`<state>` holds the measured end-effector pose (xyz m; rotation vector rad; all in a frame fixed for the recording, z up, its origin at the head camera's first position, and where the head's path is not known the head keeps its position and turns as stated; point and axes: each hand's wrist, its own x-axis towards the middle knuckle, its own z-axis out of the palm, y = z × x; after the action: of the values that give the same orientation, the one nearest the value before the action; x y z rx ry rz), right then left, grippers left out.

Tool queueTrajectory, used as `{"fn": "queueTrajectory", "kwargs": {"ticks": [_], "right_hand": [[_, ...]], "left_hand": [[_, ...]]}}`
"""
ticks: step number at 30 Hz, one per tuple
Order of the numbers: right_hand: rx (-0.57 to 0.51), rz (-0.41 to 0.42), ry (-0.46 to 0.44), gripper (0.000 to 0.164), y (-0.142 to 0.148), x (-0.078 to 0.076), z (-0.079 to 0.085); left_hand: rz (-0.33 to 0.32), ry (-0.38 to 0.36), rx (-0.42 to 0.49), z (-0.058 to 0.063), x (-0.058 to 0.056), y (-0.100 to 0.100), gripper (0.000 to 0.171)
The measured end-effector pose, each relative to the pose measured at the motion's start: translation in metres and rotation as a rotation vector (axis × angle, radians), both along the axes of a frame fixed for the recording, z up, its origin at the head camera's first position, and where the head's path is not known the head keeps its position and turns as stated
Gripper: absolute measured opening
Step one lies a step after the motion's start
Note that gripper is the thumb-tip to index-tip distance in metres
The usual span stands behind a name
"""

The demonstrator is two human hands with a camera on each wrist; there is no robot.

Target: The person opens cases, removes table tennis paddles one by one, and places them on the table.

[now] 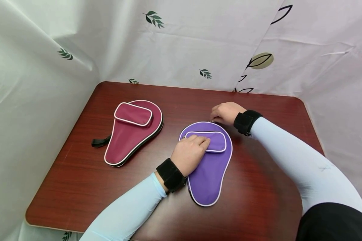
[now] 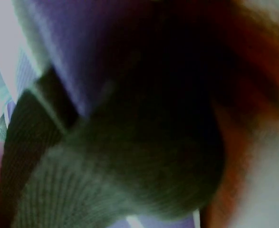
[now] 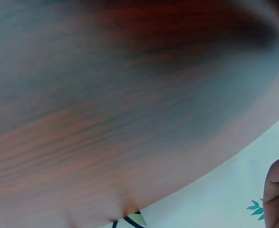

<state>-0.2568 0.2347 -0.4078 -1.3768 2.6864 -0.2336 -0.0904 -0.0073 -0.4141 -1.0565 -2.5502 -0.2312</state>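
Observation:
A purple paddle-shaped case point(image 1: 207, 180) with white piping and a front pocket lies on the table, its rounded end pointing away. My left hand point(image 1: 189, 154) rests on its pocket area, fingers laid over the fabric. At the far rounded edge, my right hand point(image 1: 227, 113) has its fingers bent down and pinches what looks like the zipper pull, mostly hidden by the fingers. A dark ribbed strap point(image 2: 129, 156) loops close to the camera in the left wrist view, with blurred purple fabric behind it. Part of my right hand's fingers point(image 3: 278, 190) shows at the right wrist view's edge.
A dark red case point(image 1: 123, 142) of the same shape, with a pocket and a black strap point(image 1: 101, 142), lies to the left. Both cases are on a reddish-brown wooden table point(image 1: 78, 180). Behind the table hangs a white leaf-patterned cloth point(image 1: 181, 43).

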Motion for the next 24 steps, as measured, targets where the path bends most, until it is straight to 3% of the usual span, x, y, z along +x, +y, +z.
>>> {"fn": "queueTrajectory", "kwargs": {"ticks": [24], "right_hand": [[-0.042, -0.069, 0.039, 0.012, 0.025, 0.022, -0.003]], "left_hand": [[-0.003, -0.129, 0.029, 0.004, -0.007, -0.004, 0.035]]}}
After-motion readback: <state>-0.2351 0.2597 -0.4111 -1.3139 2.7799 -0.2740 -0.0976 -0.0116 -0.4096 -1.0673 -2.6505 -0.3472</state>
